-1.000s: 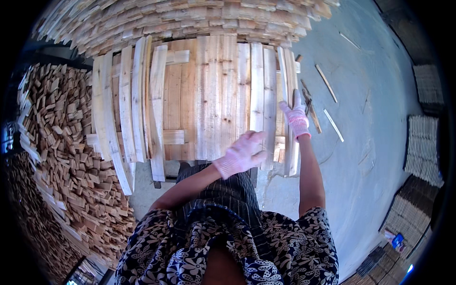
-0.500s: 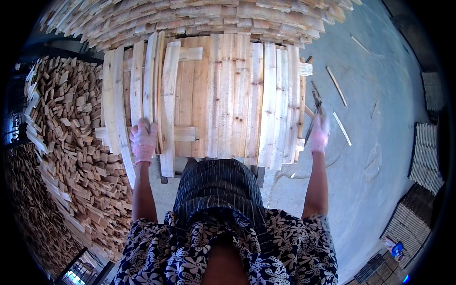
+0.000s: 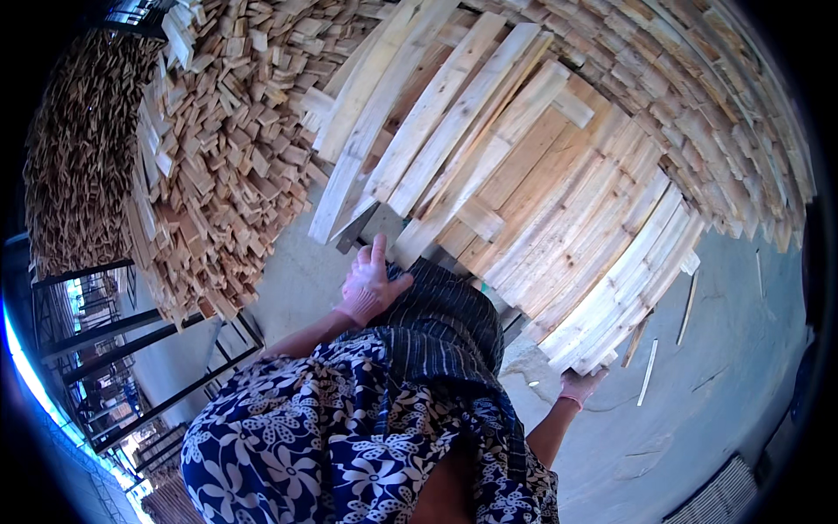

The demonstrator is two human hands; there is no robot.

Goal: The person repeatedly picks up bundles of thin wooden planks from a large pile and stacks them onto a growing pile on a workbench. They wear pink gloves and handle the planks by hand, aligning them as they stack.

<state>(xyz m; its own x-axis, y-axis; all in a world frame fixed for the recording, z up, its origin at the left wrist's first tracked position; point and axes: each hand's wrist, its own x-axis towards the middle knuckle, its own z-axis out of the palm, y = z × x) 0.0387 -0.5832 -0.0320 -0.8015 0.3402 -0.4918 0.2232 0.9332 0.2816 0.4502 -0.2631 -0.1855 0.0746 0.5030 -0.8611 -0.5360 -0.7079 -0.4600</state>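
Note:
Pale wooden boards (image 3: 559, 227) lie side by side across a raised stand. At the left, several loose boards (image 3: 445, 109) rest at a slant with gaps between them. My left hand (image 3: 374, 284), in a pink glove, is raised near the near ends of the left boards, with fingers apart and nothing in it. Down at the near right corner, my right hand (image 3: 583, 384), also gloved, is against the ends of the right-hand boards. Its fingers are partly hidden there, so their grip does not show.
A heap of short wood pieces (image 3: 236, 148) rises at the left. A long stack of boards (image 3: 681, 105) runs behind the stand. Thin wood strips (image 3: 648, 371) lie on the grey floor at the right. Dark metal frames (image 3: 113, 349) stand at the lower left.
The view has swung to the left, so the boards appear tilted. My left hand has come off the left boards. My right hand has moved from beside the right edge to the boards' near ends.

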